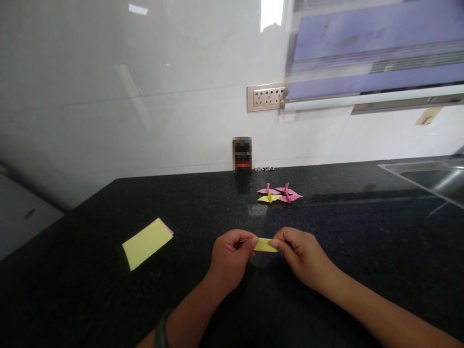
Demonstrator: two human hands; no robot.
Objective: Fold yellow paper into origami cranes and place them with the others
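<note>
A small folded piece of yellow paper [265, 245] is stretched between my two hands, just above the dark countertop. My left hand [232, 256] pinches its left end between thumb and fingers. At the other end, my right hand [300, 253] grips it the same way, thumb on top. Both hands cover the paper's ends, so only its middle strip shows. Beyond my hands stand several folded paper cranes, pink ones [294, 196] and a yellow one [269, 197], grouped close together. To the left lies a stack of yellow paper sheets [148, 243] with a pink edge peeking out beneath.
The black speckled countertop [90, 290] runs back to a pale tiled wall. Against that wall stands a small dark, pixelated object [242, 154] with a patterned strap [264, 169] beside it. A sink edge [420, 186] is at the far right; a wall socket [266, 97] sits above.
</note>
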